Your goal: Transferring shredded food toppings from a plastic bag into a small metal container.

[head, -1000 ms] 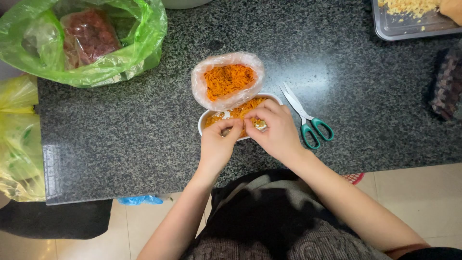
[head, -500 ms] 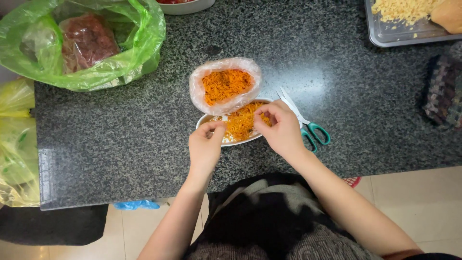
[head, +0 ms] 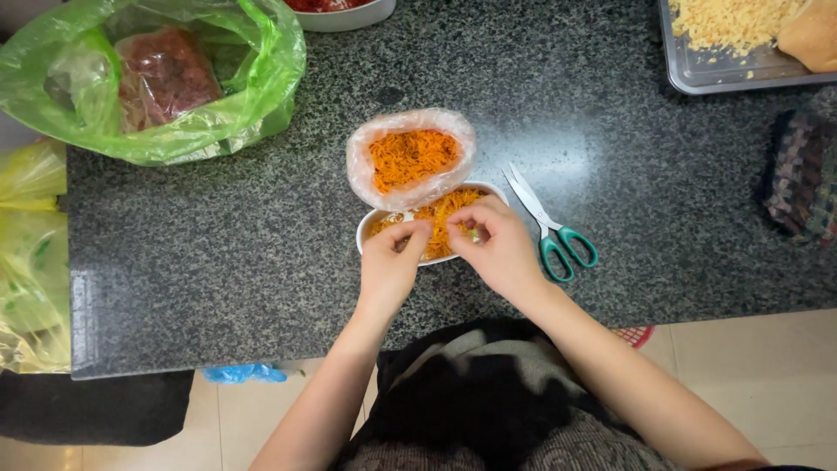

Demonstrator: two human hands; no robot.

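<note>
A white oval bowl (head: pixel 370 228) of orange shreds sits near the worktop's front edge, touching a clear bag (head: pixel 410 157) of the same shreds behind it.

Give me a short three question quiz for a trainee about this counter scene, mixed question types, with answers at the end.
1. True or false: the scissors lie to the right of the white bowl.
2. What sits just behind the bowl? A) a clear bag of orange shreds B) a knife C) a mug
3. Where do the left hand and right hand meet?

Key
1. True.
2. A.
3. Over the bowl, fingertips in the orange shreds.
</note>
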